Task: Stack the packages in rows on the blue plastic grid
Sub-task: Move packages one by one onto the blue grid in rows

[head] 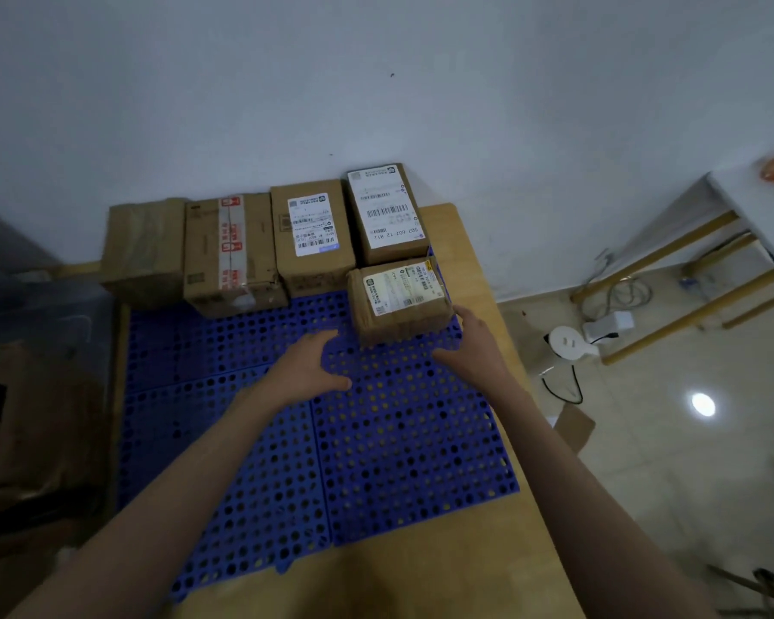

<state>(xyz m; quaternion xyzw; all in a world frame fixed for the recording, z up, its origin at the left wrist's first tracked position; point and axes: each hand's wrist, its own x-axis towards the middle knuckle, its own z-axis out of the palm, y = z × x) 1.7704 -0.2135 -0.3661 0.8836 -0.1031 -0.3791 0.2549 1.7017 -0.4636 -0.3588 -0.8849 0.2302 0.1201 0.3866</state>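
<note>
A white wall [376,82] fills the upper half of the view. Below it, a wooden table [479,270] carries the blue plastic grid [398,440], made of perforated panels laid edge to edge and covering most of the tabletop.

Along the far edge of the grid, against the wall, four cardboard packages stand side by side in a row: a plain taped box [146,252] on the left, a box with red-printed tape [229,254], a box with a white shipping label [311,236], and a taller box with a large barcode label [387,212] at the right end. In front of that last one, a smaller tape-wrapped package [398,301] sits on the grid, touching it and starting a second row.

The left hand [307,368] hovers open above the grid, just left of the small package, fingers relaxed and holding nothing. The right hand [474,346] is also open, its fingertips at the package's right near corner.

On the tiled floor to the right lies a white power strip [570,344].
</note>
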